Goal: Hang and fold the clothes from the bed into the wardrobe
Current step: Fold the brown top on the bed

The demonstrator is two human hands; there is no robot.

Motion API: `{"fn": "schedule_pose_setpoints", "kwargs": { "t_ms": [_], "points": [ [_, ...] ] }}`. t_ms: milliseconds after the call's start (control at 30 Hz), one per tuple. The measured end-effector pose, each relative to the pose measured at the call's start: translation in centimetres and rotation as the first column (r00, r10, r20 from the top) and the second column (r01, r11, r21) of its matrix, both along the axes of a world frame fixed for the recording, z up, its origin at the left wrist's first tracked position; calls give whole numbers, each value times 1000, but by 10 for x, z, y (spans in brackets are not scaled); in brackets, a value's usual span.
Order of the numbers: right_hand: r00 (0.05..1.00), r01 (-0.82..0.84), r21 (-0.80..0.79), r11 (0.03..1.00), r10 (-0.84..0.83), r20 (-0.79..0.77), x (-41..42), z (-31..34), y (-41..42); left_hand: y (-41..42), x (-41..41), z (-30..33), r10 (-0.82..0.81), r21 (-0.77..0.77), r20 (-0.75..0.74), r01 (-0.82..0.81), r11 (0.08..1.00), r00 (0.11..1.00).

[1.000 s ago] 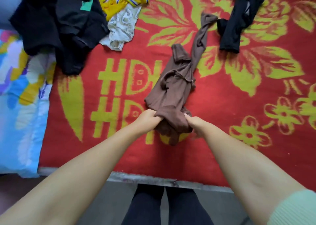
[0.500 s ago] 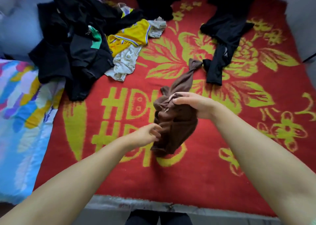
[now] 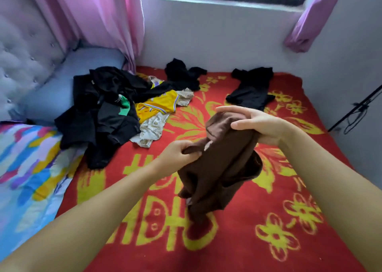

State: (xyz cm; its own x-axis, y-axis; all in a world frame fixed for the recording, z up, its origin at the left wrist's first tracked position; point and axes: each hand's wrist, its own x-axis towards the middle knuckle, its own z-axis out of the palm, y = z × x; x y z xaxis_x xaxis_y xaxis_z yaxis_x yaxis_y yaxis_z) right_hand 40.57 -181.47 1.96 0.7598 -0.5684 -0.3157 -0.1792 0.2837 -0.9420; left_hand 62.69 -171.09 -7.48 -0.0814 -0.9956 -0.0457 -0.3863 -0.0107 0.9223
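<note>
**Sorting out a bunched-up brown top before it goes in the wardrobe**

Biggest thing here is the bed, covered by a red blanket (image 3: pixel 237 240) with yellow flowers and lettering. Toward the headboard side sits a pile of dark clothes (image 3: pixel 99 114), with a yellow jersey (image 3: pixel 159 104) and a cream printed garment (image 3: pixel 153 127) poking out of its edge. Two more black garments lie apart near the far wall, one at (image 3: pixel 182 73) and one at (image 3: pixel 250 87). So most of the job is still ahead, I'd say.

The piece in hand is a brown garment (image 3: pixel 219 168), lifted off the blanket and hanging in a twisted bundle between both hands. The right hand (image 3: pixel 256 125) has the top edge clamped between thumb and fingers. The left hand (image 3: pixel 177 156) pinches a fold lower on the near side.

Tip for this step: don't fold it while it's roped up like that. Find the shoulders or the waistband, hold one in each hand, give it a shake so it drops flat. The wardrobe isn't in view, so I can't say where it ends up.
</note>
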Motion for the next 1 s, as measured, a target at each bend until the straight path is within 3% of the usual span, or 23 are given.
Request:
{"fn": "schedule_pose_setpoints", "kwargs": {
  "t_ms": [67,167,267,433,533,633,800,867,900,967,1000],
  "points": [
    [997,79,-33,996,-79,-18,-7,5,-1,5,13,10,-60,38,38,59,998,997],
    [989,100,-227,969,-122,-88,-3,11,13,11,26,16,-215,127,215,191,973,953],
    [971,237,-359,903,-229,63,7,28,24,18,39,14,-215,150,293,177,973,931],
    [792,543,-211,813,-412,451,0,79,5,29,72,21,24,107,233,-50,993,972],
    [717,645,-177,744,-507,479,0,89,-5,25,92,38,149,-1,341,-158,987,928],
    [676,697,-156,700,-568,471,5,83,-8,16,110,53,360,-84,447,-362,928,819],
    [599,753,-58,655,-646,474,0,89,-14,15,125,63,604,-147,341,-594,791,720],
    [625,770,-182,611,-666,406,-1,86,-19,15,116,76,612,-184,193,-585,790,767],
    [657,752,-334,568,-682,321,0,83,-22,16,107,87,581,-210,98,-554,806,808],
    [701,496,-723,481,-713,7,0,75,-25,16,87,116,458,-246,-26,-450,859,889],
    [703,260,-818,513,-681,-204,1,70,-24,15,75,131,385,-262,-14,-375,889,923]
  ]
}}
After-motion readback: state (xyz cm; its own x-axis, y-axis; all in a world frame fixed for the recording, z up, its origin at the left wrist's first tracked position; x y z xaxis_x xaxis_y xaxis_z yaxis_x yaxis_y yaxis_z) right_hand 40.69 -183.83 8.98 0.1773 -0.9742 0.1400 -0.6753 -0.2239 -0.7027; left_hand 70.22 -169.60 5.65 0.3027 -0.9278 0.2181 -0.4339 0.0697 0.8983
